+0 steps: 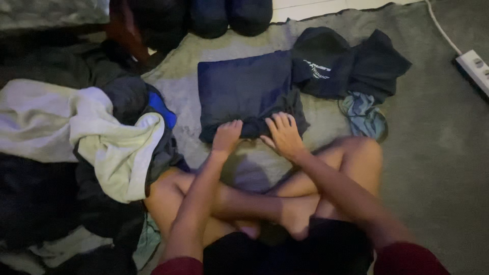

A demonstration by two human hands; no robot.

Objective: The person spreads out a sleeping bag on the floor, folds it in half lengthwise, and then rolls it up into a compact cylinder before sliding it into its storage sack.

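hands pressing folded navy garment

Left hand and right hand pressed flat on near edge of folded navy garment on grey rug; black clothes just beyond right hand, heaped laundry (pale cloth on top) left of left hand

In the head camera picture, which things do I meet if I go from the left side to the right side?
Heap of pale and dark clothes → left hand → right hand, both on the folded navy garment → black garments → white power strip, all on grey carpet.
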